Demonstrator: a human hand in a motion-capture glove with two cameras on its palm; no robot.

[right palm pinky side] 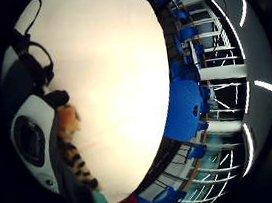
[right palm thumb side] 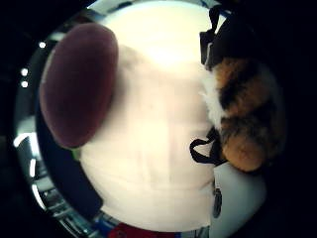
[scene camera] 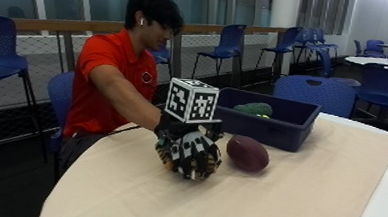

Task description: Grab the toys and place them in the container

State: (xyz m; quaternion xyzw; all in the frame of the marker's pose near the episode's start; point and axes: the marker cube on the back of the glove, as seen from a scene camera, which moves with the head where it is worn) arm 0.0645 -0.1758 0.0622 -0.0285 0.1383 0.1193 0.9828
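Note:
My gloved right hand sits low on the beige table, its fingers curled down around a striped orange, black and white plush toy. That toy lies against the palm and also shows in the little finger side view. Just beside the hand, a maroon football-shaped toy lies on the cloth, apart from the fingers. A dark blue container stands behind the football, holding a green toy.
Beige cloth covers the round table and runs out wide in front of and beside the hand. Blue chairs stand close behind the container, and one is near the table's edge. The person's bare hand is out of sight.

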